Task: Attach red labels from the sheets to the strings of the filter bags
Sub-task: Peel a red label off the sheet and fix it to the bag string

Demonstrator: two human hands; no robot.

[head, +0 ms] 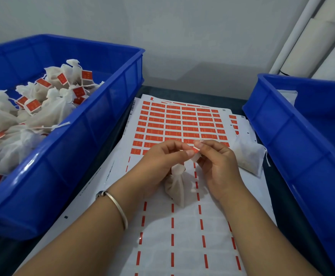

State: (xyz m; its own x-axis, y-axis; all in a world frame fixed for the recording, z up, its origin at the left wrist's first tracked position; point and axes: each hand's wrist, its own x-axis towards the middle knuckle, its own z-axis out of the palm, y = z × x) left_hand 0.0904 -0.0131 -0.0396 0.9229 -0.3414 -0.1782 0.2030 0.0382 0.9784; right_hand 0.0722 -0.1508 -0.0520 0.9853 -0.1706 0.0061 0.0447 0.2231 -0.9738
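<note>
We are folding a red label (195,150) onto a filter bag's string, both hands pinching it together above the label sheet (180,124).

Our left hand (158,158) and right hand (215,156) are meeting at the label; the filter bag (175,186) is hanging just below. The label could be sticking crooked or missing the thin string. We are counting two blue crates (107,108), one spare bag (248,154) at right, and many labelled bags (33,108) at left.

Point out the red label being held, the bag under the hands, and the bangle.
Label (195,150), head view, its red face between the fingertips.
Bag (176,188), head view, its body.
Bangle (119,208), head view, band on left wrist.
</note>
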